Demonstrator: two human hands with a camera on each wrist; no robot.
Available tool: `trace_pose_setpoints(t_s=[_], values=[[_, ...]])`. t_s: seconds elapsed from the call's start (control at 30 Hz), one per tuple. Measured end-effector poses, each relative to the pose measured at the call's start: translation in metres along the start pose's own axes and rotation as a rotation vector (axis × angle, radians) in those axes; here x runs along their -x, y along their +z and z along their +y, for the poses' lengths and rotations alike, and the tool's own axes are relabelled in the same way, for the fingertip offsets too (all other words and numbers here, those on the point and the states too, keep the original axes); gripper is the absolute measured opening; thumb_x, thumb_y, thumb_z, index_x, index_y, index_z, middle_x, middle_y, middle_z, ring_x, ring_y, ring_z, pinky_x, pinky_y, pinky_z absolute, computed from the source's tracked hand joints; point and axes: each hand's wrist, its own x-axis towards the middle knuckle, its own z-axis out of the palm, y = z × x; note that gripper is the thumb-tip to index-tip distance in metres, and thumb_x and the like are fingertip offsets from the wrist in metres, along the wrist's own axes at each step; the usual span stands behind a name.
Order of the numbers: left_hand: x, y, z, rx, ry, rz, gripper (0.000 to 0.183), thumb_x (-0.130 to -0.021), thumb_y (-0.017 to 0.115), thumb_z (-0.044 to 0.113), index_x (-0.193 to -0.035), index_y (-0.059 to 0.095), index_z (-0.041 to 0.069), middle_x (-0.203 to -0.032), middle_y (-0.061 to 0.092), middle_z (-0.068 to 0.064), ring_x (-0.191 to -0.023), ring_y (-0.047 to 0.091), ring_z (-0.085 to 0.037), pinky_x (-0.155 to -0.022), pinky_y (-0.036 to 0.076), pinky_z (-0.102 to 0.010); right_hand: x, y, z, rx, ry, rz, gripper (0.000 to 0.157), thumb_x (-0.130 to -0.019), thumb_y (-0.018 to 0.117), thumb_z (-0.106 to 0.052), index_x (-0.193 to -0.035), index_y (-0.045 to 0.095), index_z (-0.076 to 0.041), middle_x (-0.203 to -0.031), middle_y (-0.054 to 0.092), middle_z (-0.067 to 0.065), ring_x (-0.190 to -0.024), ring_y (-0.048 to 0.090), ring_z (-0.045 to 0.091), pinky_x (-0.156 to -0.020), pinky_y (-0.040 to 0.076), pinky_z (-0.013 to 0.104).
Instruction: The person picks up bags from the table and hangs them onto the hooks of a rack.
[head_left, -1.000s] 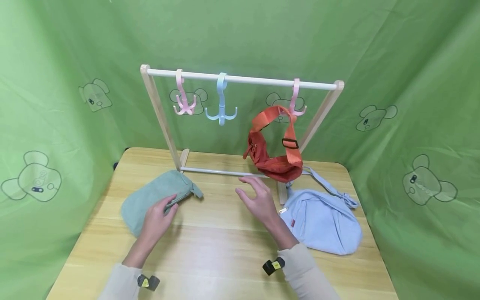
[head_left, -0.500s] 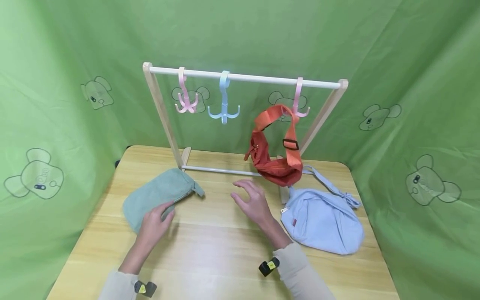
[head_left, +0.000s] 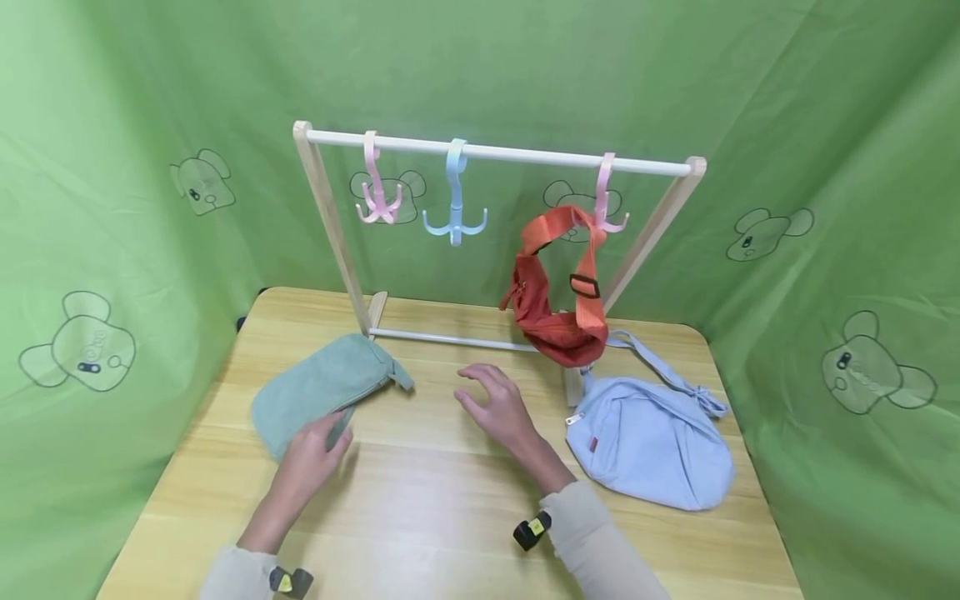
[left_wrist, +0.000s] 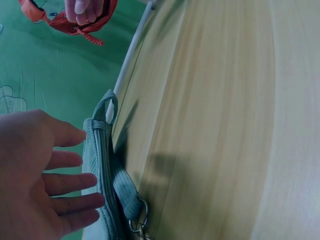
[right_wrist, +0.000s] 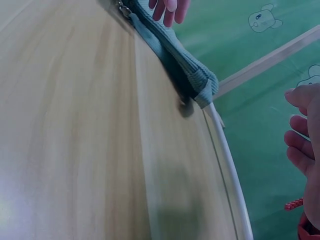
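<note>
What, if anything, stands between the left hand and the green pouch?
Nothing visible does: the left hand is at the near edge of the green pouch, with no other object between; whether they touch is unclear. The red bag hangs off to the right.

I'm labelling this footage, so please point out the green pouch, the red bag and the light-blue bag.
Green pouch (head_left: 313,387): head view, middle of its upper face.
Red bag (head_left: 564,335): head view, lower part of its body.
Light-blue bag (head_left: 654,443): head view, middle of its body.
</note>
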Motion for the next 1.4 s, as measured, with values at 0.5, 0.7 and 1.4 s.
trace_pose_setpoints(t_s=[0.5, 0.7, 1.4], values=[[0.000, 0.008, -0.010, -0.041, -0.048, -0.079, 0.053, -0.100, 0.067, 0.021, -0.141, 0.056, -0.010, -0.142, 0.061, -0.031, -0.132, 0.057, -0.051, -0.110, 0.049, -0.061, 0.008, 0.022, -0.004, 0.009, -0.003, -0.080, 0.034, -0.087, 0.084, -0.015, -0.117, 0.074, -0.005, -0.116, 0.076, 0.009, -0.112, 0.071, 0.024, -0.100, 0.060, 0.036], [0.000, 0.012, -0.010, -0.040, -0.052, -0.080, 0.052, -0.098, 0.069, 0.019, -0.139, 0.056, -0.011, -0.141, 0.061, -0.032, -0.132, 0.057, -0.051, -0.111, 0.050, -0.061, 0.009, 0.030, -0.007, 0.004, -0.012, -0.108, 0.032, -0.088, 0.084, -0.015, -0.117, 0.074, -0.007, -0.116, 0.075, 0.007, -0.112, 0.071, 0.022, -0.099, 0.060, 0.034], [-0.007, 0.028, -0.015, -0.039, -0.168, -0.018, 0.051, -0.095, 0.069, 0.013, -0.138, 0.057, -0.011, -0.136, 0.062, -0.034, -0.128, 0.056, -0.053, -0.109, 0.048, -0.064, 0.007, 0.045, -0.019, 0.005, -0.058, -0.166, 0.031, -0.089, 0.082, -0.016, -0.118, 0.073, -0.008, -0.119, 0.075, 0.010, -0.115, 0.070, 0.023, -0.102, 0.060, 0.034]])
